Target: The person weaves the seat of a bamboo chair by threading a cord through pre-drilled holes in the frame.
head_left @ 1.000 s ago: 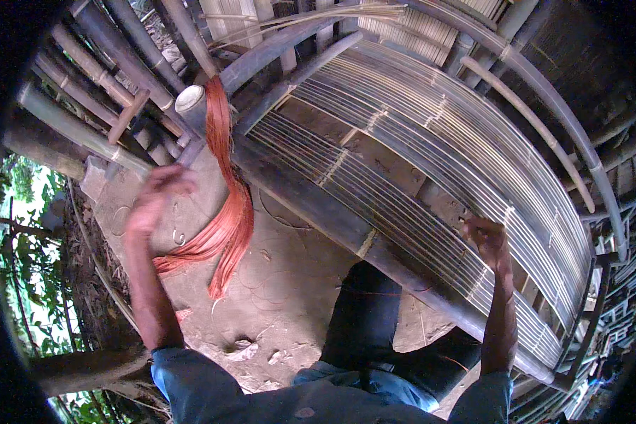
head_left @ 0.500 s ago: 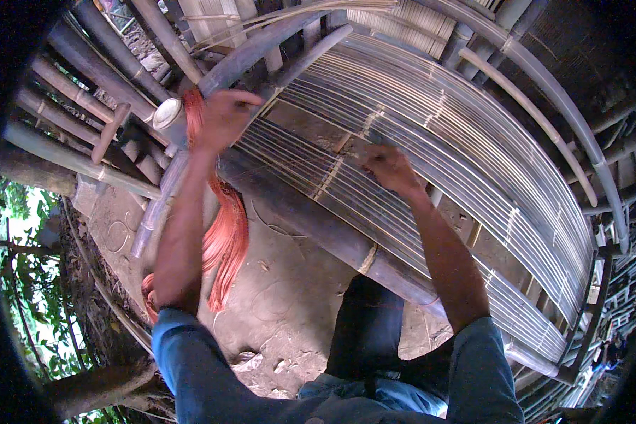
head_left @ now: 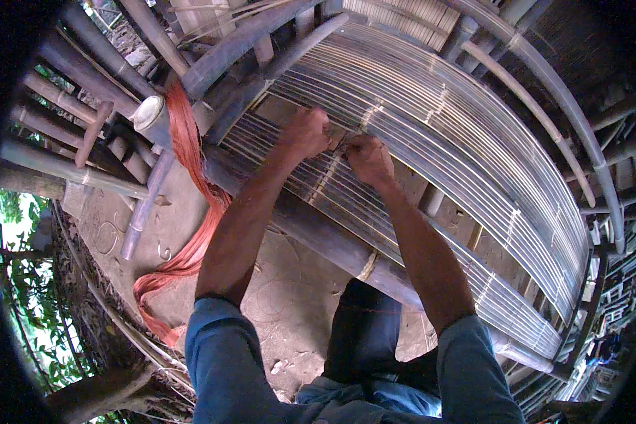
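My left hand (head_left: pixel 307 133) and my right hand (head_left: pixel 372 160) are close together over a slatted bamboo platform (head_left: pixel 431 127). The fingers of both are bent and pressed together, nearly meeting above a gap in the slats. Whatever is between my fingertips is too small to make out. A light cross-binding (head_left: pixel 321 180) runs across the slats just below my hands. To the left, a hank of orange-red fibre strands (head_left: pixel 185 134) hangs over a bamboo pole end (head_left: pixel 150 113) and trails down to the ground, partly behind my left forearm.
A thick bamboo pole (head_left: pixel 318 225) edges the platform on my side. More bamboo poles (head_left: pixel 85 180) cross at the left, and a curved rail (head_left: pixel 558 74) bounds the far right. Bare earth (head_left: pixel 290 311) lies below, with leafy plants (head_left: pixel 32 297) at the left.
My left hand has left the fibre hank and moved right, close to my right hand. My right hand has shifted slightly left. The hank now hangs straighter, its lower part spread leftward.
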`<act>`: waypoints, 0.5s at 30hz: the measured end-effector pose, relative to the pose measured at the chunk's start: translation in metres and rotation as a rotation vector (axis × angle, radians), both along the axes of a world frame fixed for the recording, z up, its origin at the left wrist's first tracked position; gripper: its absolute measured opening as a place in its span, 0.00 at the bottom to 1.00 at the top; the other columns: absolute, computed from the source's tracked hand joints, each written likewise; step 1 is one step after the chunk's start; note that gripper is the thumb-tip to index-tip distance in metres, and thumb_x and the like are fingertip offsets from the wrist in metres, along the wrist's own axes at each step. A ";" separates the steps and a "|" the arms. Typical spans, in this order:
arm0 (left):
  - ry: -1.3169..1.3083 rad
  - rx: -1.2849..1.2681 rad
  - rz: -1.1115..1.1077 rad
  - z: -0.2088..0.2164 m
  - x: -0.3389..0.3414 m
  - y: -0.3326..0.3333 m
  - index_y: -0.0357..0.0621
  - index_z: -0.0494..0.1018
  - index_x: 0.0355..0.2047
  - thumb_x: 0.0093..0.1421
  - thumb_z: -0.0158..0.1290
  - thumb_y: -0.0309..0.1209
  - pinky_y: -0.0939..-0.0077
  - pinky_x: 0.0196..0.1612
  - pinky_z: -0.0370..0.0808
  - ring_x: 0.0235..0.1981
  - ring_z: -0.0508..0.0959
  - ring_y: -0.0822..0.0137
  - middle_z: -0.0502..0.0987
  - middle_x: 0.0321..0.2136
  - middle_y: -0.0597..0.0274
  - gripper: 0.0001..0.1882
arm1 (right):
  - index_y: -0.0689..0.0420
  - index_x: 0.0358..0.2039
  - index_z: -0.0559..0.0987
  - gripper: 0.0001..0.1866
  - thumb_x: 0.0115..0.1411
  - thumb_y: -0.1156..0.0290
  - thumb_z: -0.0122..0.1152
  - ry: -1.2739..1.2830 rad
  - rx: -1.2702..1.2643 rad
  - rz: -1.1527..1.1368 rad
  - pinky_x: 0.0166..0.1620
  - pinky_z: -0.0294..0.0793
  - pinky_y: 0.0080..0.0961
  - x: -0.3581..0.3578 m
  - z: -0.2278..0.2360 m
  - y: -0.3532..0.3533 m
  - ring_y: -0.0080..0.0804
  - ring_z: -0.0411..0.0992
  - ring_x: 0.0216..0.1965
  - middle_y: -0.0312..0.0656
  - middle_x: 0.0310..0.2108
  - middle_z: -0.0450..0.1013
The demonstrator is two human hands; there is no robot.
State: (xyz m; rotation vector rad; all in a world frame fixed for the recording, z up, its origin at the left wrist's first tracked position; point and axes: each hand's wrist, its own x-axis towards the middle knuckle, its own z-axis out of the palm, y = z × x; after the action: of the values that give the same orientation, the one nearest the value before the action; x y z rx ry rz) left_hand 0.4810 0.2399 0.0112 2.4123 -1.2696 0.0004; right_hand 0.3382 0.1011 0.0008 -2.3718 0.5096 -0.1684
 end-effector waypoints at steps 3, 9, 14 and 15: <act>-0.047 0.065 -0.082 0.044 0.020 0.023 0.51 0.79 0.48 0.55 0.61 0.39 0.52 0.33 0.79 0.27 0.81 0.42 0.82 0.40 0.44 0.20 | 0.58 0.40 0.84 0.10 0.62 0.70 0.57 -0.181 0.212 0.002 0.44 0.79 0.34 -0.021 0.004 -0.011 0.40 0.81 0.37 0.48 0.36 0.81; 1.449 -0.399 -0.256 0.102 -0.036 0.050 0.52 0.60 0.69 0.62 0.57 0.29 0.84 0.15 0.66 0.27 0.79 0.74 0.83 0.45 0.52 0.35 | 0.61 0.44 0.82 0.09 0.68 0.74 0.56 -0.415 0.615 0.090 0.45 0.75 0.24 -0.053 0.055 0.004 0.24 0.75 0.38 0.36 0.38 0.80; 0.644 -0.366 -0.202 0.073 -0.069 0.052 0.52 0.64 0.68 0.56 0.62 0.30 0.69 0.28 0.77 0.26 0.80 0.66 0.84 0.41 0.53 0.38 | 0.61 0.43 0.82 0.10 0.70 0.69 0.58 -0.403 0.565 0.212 0.45 0.75 0.23 -0.067 0.108 0.025 0.22 0.74 0.38 0.36 0.37 0.79; 0.368 -0.140 -0.083 0.100 -0.077 0.055 0.51 0.72 0.61 0.51 0.68 0.37 0.64 0.38 0.78 0.29 0.81 0.61 0.84 0.35 0.53 0.36 | 0.61 0.43 0.82 0.10 0.70 0.69 0.58 -0.417 0.580 0.164 0.45 0.75 0.23 -0.071 0.102 0.013 0.21 0.74 0.38 0.35 0.36 0.79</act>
State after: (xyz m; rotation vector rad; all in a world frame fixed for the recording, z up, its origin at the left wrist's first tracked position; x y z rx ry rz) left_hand 0.4039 0.2948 0.1108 2.1160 -1.1536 -0.3507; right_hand 0.2676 0.1146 0.1029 -1.7358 0.1318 -0.3743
